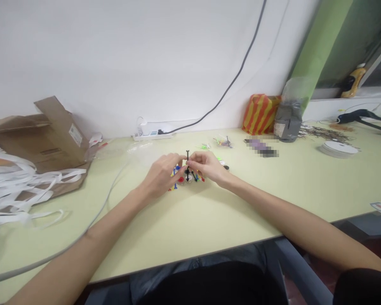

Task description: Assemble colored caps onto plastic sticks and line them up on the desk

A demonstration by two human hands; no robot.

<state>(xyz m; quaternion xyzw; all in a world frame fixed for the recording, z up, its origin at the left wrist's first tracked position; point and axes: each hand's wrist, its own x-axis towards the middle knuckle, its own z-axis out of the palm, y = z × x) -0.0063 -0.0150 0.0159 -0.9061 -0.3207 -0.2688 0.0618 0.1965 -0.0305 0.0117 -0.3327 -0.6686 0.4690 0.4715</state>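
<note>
A small black plastic arrow stands upright between my hands, over the middle of the table. My right hand pinches it between thumb and fingers. From the other side, the fingertips of my left hand close on the same piece. Below my fingers lies a cluster of small coloured plastic arrows and round pieces, among them a red disc, a blue arrow and a black arrow. Part of this cluster is hidden by my hands. A black disc rests just behind my right wrist.
More small pieces in a clear bag lie farther back. A cardboard box and white ribbon fill the left, beside a grey cable. Along the wall are a power strip and striped bag; a white spool sits right.
</note>
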